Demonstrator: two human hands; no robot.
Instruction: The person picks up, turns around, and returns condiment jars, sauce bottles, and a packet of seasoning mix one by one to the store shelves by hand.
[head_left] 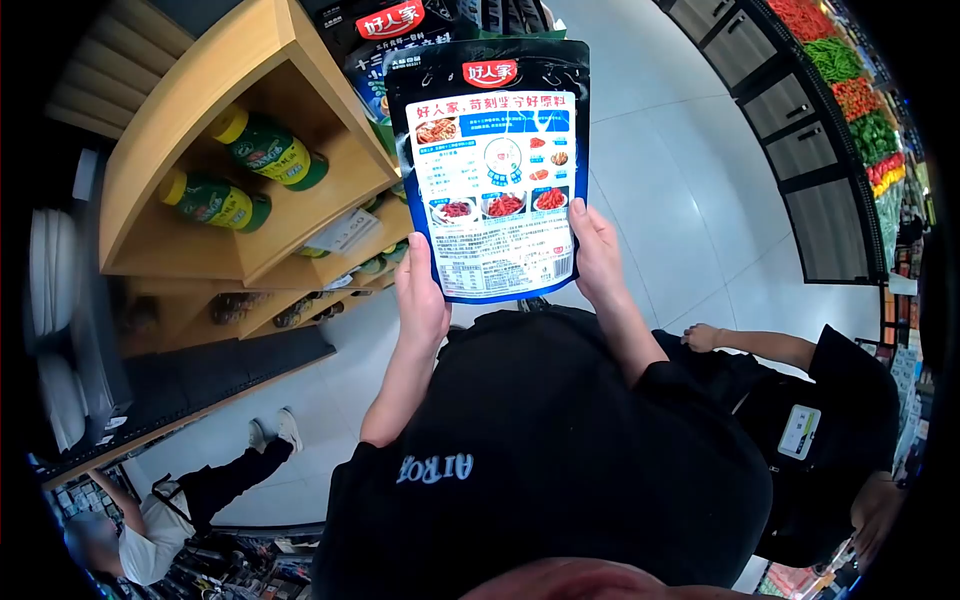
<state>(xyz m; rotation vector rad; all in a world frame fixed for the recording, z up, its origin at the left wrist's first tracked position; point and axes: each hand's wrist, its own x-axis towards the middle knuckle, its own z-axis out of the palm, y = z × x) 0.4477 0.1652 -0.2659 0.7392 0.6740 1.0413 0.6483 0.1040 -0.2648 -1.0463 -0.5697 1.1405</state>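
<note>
I hold a seasoning pouch (pixel 492 170) upright in front of my chest, its printed back panel facing me. The panel is white with a black top, blue edges, a red logo and small food pictures. My left hand (pixel 424 290) grips the lower left edge, and my right hand (pixel 598 252) grips the lower right edge. Both thumbs lie on the near face; the other fingers are mostly hidden behind the pouch. Just beyond its upper left corner stands a similar dark pouch (pixel 392 22) with the same red logo.
A wooden shelf unit (pixel 270 50) at left holds green jars with yellow lids (pixel 270 150) and a price tag (pixel 343 230). A person in black (pixel 840 410) stands close at right; another person (pixel 160 520) is at lower left. Vegetable bins (pixel 840 62) line the upper right.
</note>
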